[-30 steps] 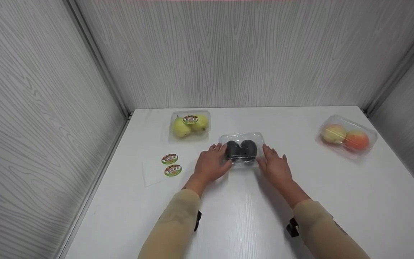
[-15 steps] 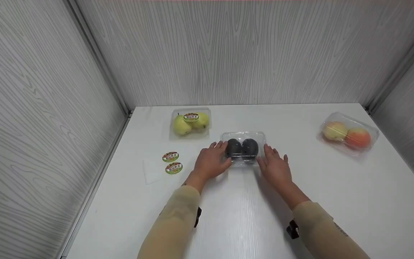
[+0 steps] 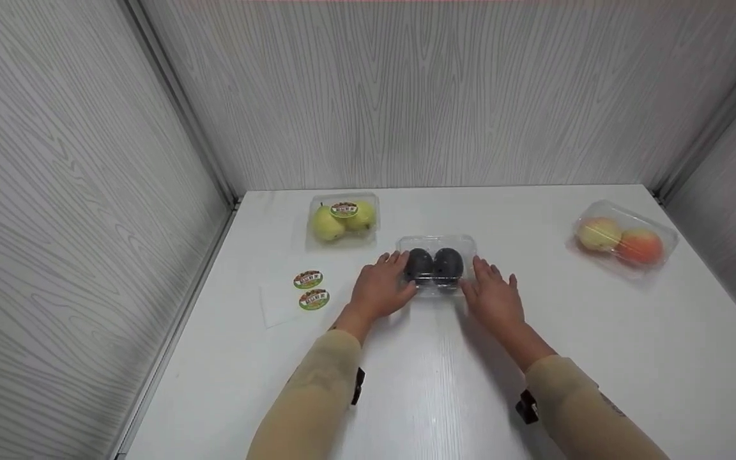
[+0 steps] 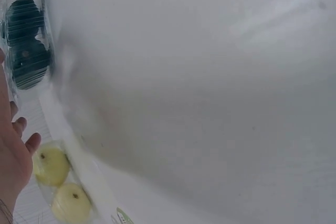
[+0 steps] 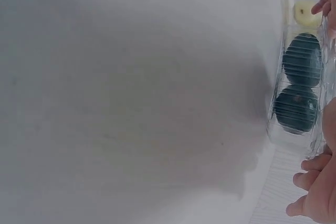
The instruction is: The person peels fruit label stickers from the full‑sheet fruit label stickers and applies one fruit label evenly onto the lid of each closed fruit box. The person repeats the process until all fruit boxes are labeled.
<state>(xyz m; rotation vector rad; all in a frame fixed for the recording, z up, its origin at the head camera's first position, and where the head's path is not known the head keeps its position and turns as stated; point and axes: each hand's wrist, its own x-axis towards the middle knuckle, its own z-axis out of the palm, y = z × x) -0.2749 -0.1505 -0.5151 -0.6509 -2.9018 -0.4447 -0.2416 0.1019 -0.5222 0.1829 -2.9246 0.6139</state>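
In the head view, a clear plastic fruit box [image 3: 436,242] lies in the middle of the table with its lid down. Inside sit two dark, shiny, egg-shaped fruits [image 3: 448,263], dark green-blue in the wrist views. My left hand [image 3: 377,289] is at the box's left side, fingers extended along it and thumb at the near corner. On the opposite side, my right hand [image 3: 494,297] has its fingertips right at the wall, palm facing inward. The right wrist view shows the fruits [image 5: 296,109] through the ribbed box wall.
A clear box of two yellow pears [image 3: 328,225] with an oval label [image 3: 344,209] on its lid stands back left. Two oval stickers [image 3: 314,299] on a backing sheet [image 3: 278,310] lie left. Another clear box with peach-like fruits [image 3: 640,246] stands right. Panel walls enclose the table [image 3: 432,409].
The head view has shifted slightly, so everything sits a little further right. Both hands keep their places at the sides of the box.
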